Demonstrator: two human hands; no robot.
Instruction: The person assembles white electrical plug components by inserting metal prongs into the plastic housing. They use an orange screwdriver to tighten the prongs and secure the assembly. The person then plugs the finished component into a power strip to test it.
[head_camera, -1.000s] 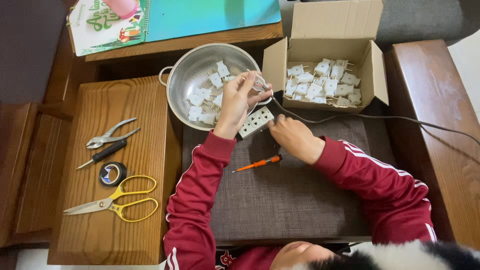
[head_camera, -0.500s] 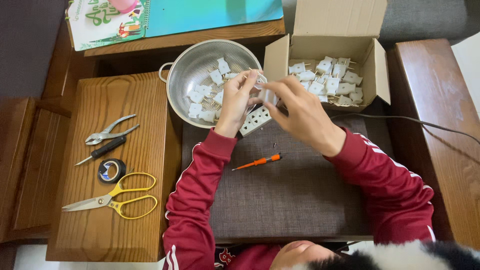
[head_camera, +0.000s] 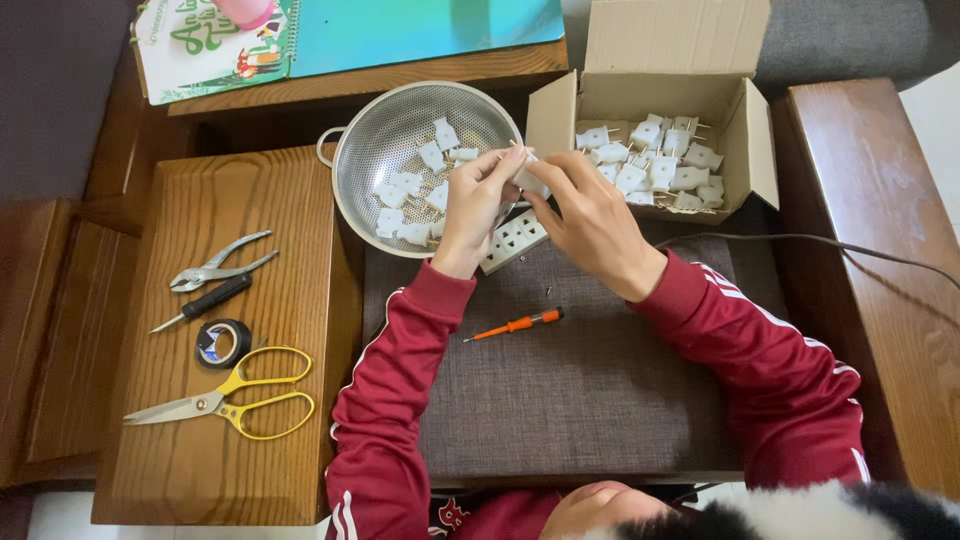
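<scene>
Both hands meet above the near rim of the metal colander (head_camera: 372, 130), and together they pinch a small white plastic plug (head_camera: 527, 182). The left hand (head_camera: 476, 205) closes its fingertips on the plug from the left side, and the right hand (head_camera: 590, 220) grips it from the right with bent fingers. The plug is mostly hidden by the fingers, so its direction is not clear; thin brass prongs seem to point up and to the left, toward the colander.

Just below the hands a white socket strip (head_camera: 514, 241) lies on the grey woven mat (head_camera: 590, 390), with its long axis tilted from lower left to upper right. An orange screwdriver (head_camera: 517, 323) lies on the mat, its tip pointing left.

The colander is shiny perforated steel and holds white plugs. The open cardboard box (head_camera: 668, 60) holds more plugs with brass prongs. On the wooden board (head_camera: 230, 430) lie pliers (head_camera: 215, 264), black tape (head_camera: 223, 343) and yellow-handled scissors (head_camera: 225, 403).
</scene>
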